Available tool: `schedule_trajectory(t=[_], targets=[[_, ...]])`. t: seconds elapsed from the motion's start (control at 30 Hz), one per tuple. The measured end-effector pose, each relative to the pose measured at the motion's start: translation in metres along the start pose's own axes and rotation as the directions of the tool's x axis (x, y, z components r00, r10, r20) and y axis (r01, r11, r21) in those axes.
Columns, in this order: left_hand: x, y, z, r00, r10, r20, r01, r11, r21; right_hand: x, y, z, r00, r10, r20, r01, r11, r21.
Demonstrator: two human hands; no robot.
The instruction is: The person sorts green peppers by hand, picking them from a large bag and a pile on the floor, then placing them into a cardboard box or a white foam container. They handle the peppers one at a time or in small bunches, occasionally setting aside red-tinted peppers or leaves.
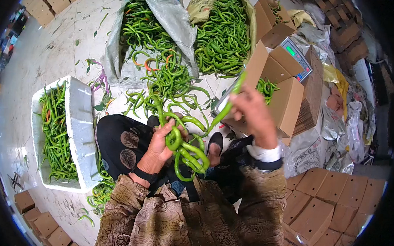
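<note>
My left hand [160, 144] is closed around a bunch of long, curled green chili peppers [189, 158], which hang over my lap. My right hand [258, 117], slightly blurred, grips one long green chili pepper [223, 114] beside an open cardboard box [290, 100]. More green peppers [265, 88] lie inside that box. On the floor ahead of my left hand, a heap of loose peppers [169, 80] spills from a white woven sack [183, 30]; a few are orange-red.
A second sack of peppers [222, 36] stands at the back. To the left is a white foam box [80, 135] of peppers. A digital scale [298, 61] stands behind the open box. Stacked cartons [311, 216] and plastic bags [333, 116] occupy the right side.
</note>
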State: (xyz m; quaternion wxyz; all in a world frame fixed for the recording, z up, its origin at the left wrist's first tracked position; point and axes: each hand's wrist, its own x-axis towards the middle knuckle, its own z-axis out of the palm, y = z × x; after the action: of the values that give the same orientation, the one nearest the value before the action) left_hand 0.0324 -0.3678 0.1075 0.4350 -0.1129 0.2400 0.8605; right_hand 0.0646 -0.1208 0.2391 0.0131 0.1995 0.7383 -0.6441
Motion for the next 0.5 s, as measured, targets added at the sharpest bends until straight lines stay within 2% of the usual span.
schedule_trajectory(t=[0.03, 0.07, 0.1, 0.13, 0.17, 0.2, 0.23, 0.27, 0.3, 0.33, 0.37, 0.43, 0.5], targets=[[0.001, -0.001, -0.001, 0.999, 0.001, -0.032, -0.002, 1.000, -0.027, 0.005, -0.006, -0.016, 1.000, 0.011, -0.007, -0.009, 0.984, 0.176], [0.003, -0.001, -0.006, 0.996, -0.032, 0.086, 0.044, 0.988, -0.151, 0.004, -0.023, -0.013, 1.000, 0.015, -0.017, -0.012, 0.985, 0.173], [0.006, -0.001, -0.011, 0.977, -0.054, 0.209, 0.109, 0.958, -0.263, 0.002, -0.044, -0.005, 0.999, -0.046, 0.016, 0.040, 0.955, 0.295], [0.005, -0.002, -0.006, 0.987, -0.060, 0.150, 0.092, 0.971, -0.221, -0.003, -0.066, 0.008, 0.993, -0.113, 0.040, 0.087, 0.907, 0.412], [0.006, -0.004, -0.007, 0.967, -0.071, 0.246, 0.147, 0.940, -0.307, -0.006, -0.081, 0.030, 0.985, -0.159, 0.072, 0.127, 0.936, 0.327], [0.006, -0.004, -0.004, 0.966, -0.089, 0.241, 0.159, 0.944, -0.289, -0.014, -0.099, 0.054, 0.958, -0.184, 0.219, 0.112, 0.946, 0.304], [0.004, -0.003, -0.002, 0.967, -0.103, 0.233, 0.166, 0.948, -0.270, -0.022, -0.120, 0.063, 0.840, -0.105, 0.532, 0.002, 0.982, 0.190], [-0.008, -0.008, -0.007, 0.999, 0.029, -0.029, -0.027, 0.998, 0.056, -0.019, -0.116, 0.068, 0.844, -0.108, 0.526, 0.003, 0.981, 0.195], [-0.008, -0.007, -0.008, 0.999, 0.026, -0.032, -0.024, 0.998, 0.060, -0.011, -0.106, 0.073, 0.855, -0.175, 0.489, 0.085, 0.976, 0.202], [-0.006, -0.001, 0.001, 0.975, -0.020, 0.221, 0.060, 0.982, -0.177, 0.000, -0.094, 0.077, 0.855, -0.244, 0.458, 0.168, 0.965, 0.200], [-0.005, 0.003, 0.005, 0.885, 0.005, 0.465, 0.193, 0.906, -0.376, 0.011, -0.081, 0.080, 0.846, -0.312, 0.432, 0.250, 0.948, 0.194], [-0.005, 0.006, -0.006, 0.867, -0.012, 0.498, 0.222, 0.904, -0.365, 0.031, -0.036, 0.062, 0.895, -0.180, 0.408, 0.272, 0.945, -0.180], [0.003, 0.002, -0.017, 0.773, 0.078, 0.630, 0.192, 0.917, -0.349, 0.023, -0.020, 0.064, 0.864, 0.119, 0.488, 0.052, 0.945, -0.322]])
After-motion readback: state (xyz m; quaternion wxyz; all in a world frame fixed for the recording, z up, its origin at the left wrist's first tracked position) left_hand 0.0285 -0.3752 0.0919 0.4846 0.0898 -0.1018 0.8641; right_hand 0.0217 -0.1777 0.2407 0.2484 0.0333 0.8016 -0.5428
